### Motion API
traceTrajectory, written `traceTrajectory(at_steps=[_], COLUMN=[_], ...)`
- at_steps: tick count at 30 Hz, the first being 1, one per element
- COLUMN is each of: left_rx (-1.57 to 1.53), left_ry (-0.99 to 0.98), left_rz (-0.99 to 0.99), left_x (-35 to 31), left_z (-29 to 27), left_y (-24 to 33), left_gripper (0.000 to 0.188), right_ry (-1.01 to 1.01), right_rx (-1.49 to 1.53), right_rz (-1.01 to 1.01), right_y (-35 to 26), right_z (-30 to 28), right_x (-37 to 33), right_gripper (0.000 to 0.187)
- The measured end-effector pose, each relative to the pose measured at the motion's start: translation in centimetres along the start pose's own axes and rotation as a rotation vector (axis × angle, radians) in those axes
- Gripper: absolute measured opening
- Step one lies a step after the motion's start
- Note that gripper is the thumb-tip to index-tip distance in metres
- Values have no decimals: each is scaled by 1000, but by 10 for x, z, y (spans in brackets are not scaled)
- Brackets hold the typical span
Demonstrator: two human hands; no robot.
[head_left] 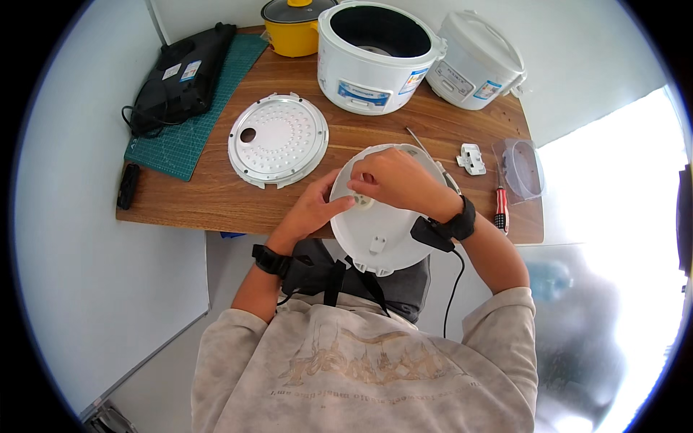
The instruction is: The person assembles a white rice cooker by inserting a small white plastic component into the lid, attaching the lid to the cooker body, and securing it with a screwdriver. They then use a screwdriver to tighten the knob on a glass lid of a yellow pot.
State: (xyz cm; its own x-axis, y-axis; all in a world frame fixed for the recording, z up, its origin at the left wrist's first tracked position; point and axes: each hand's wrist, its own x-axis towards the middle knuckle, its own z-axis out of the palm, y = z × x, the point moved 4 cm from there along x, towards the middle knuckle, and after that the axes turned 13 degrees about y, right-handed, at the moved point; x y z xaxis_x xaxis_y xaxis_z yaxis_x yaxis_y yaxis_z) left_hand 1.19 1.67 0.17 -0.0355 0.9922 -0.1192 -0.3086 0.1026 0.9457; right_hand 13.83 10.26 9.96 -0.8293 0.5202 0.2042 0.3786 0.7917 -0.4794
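Note:
A round white rice cooker lid shell (404, 242) lies with its hollow side up, partly over the table's front edge and above my lap. Its left rim is gripped by my left hand (316, 208), whose thumb reaches inside toward a small round slotted vent piece (363, 201). Over the shell's far half is my right hand (395, 177), with curled fingers pinched just above that vent piece. Whatever sits between those fingertips is hidden. Left of the shell rests a round, dimpled metal inner lid plate (284, 142) with one dark hole.
Behind stand an open white rice cooker (354, 72), another white cooker (473, 65) and a yellow pot (292, 36). At right are a white plastic part (471, 159), a red-handled screwdriver (501, 209) and a clear box (523, 169). A black device (184, 79) covers a green mat (162, 155).

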Motion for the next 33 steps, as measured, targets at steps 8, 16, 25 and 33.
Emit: traceTrajectory(at_steps=[8,16,25,33], left_rx=[16,11,22,33], left_ry=[18,58,51,41], left_rz=[-10,27,-5,-9], left_x=[0,-1,-3,-3], left_z=[-2,-1,1,-1], left_y=[-2,-1,-2,-2], left_gripper=[54,57,54,54], right_ry=[0,-36,-55,-15], right_rx=[-45,-49,-98,-37], right_rz=[-99,-43,-141,-61], right_y=[-3,-7,-6,0], right_z=[1,-3,-2,5], right_x=[1,-3,-1,1], right_gripper=[19,19,20,22])
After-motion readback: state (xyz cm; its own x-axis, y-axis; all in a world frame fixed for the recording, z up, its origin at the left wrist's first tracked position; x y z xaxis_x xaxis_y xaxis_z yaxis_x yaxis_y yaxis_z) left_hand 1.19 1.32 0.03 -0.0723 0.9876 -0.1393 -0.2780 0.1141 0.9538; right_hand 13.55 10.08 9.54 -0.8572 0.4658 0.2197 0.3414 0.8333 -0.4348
